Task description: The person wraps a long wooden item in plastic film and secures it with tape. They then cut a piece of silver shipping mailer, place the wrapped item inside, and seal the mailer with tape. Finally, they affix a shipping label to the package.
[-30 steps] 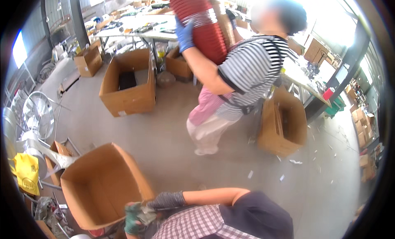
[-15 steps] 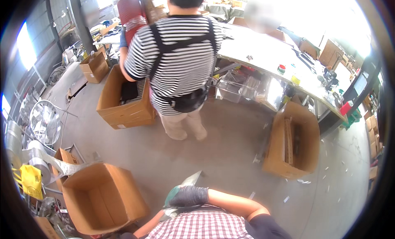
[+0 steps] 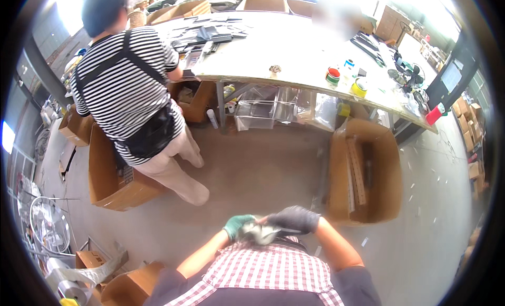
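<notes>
Head view: crumpled grey material not set down, between my left hand and right hand; blurred fingers, can't tell grip.

Gloved hands at crumpled grey material, striped-shirted co-worker, table

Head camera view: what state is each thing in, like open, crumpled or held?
Pale bundle: crumpled, between the hands
Left hand: green-gloved, at the bundle; grip too blurred to tell
Right hand: dark-gloved, bent toward the bundle; grip unclear
Right-hand cardboard box: open, long strips inside
Cardboard box beside the co-worker: open, partly hidden
Table: standing, dark pieces on top
</notes>
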Tool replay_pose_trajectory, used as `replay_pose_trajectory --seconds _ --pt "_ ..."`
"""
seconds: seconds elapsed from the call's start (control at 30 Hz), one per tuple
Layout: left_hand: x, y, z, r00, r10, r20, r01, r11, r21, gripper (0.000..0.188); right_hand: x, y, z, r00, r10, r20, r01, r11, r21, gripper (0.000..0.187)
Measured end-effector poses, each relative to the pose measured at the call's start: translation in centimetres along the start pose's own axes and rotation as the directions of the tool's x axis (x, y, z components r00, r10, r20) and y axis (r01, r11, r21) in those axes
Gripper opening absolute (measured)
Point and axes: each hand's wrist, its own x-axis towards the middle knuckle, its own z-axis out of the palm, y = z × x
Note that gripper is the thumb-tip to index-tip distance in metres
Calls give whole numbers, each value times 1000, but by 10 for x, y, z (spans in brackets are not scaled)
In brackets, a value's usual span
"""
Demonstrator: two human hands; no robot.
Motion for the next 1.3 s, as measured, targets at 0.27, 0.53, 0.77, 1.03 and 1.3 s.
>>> replay_pose_trajectory --seconds 0.27,0.53,0.77,1.03,1.3 --pt "188 204 -90 833 216 -509 -124 970 209 18 26 108 -248 430 -298 -852 188 953 -238 58" --pt "312 401 -168 651 426 -629 -490 868 80 36 155 126 -463 378 -375 -847 372 899 -232 65" --pt "372 618 -243 689 481 -543 -517 850 97 42 285 102 -677 268 -528 -806 142 849 -509 68" --pt "522 752 -457 701 525 -483 -455 851 264 36 353 -49 -711 253 -475 -843 -210 824 -527 51" --pt "682 787 -558 594 674 -439 -581 737 345 51 534 -155 -680 672 -77 -737 90 996 -22 55"
